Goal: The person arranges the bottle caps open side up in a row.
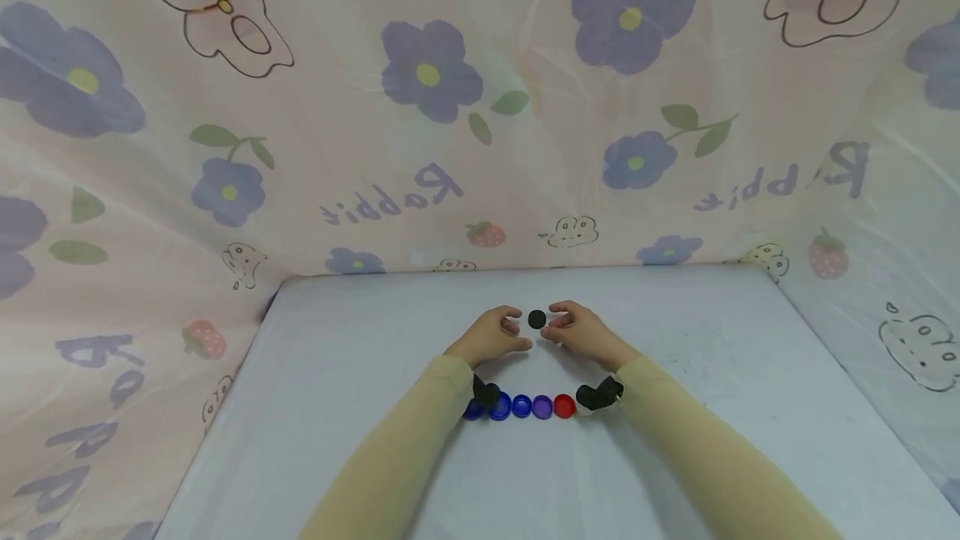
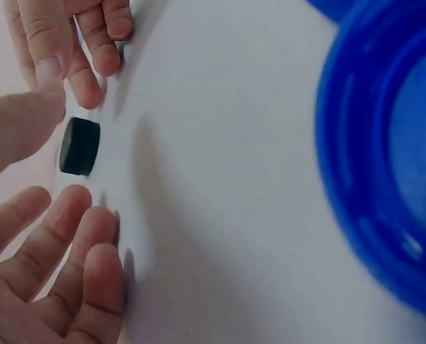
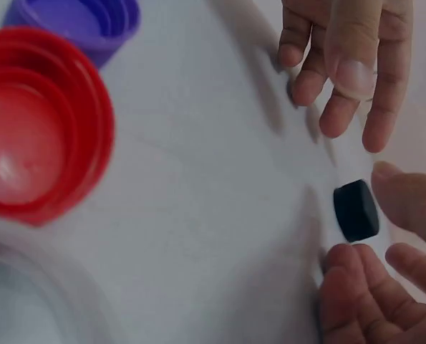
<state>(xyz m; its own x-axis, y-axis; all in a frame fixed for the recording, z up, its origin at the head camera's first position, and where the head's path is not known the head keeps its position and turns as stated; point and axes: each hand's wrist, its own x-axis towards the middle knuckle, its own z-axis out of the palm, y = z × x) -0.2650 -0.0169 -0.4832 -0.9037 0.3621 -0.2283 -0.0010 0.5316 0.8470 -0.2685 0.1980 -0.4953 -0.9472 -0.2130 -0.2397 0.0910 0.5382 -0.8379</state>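
A small black cap (image 1: 537, 319) stands on the white table (image 1: 360, 357) between my two hands. My left hand (image 1: 510, 327) lies just left of it, my right hand (image 1: 558, 325) just right of it. The fingers of both are loosely curved toward it. In the left wrist view the black cap (image 2: 79, 146) sits a little apart from my left fingers (image 2: 76, 236). In the right wrist view the black cap (image 3: 356, 209) lies close against my right fingers (image 3: 349, 279) and thumb (image 3: 413, 201). Neither hand grips it.
A row of upturned caps lies near my wrists: three blue caps (image 1: 500, 406), a purple cap (image 1: 542, 407), a red cap (image 1: 564, 406) and a white cap (image 1: 584, 408). A flowered cloth (image 1: 450, 107) walls in the table at the back and on both sides.
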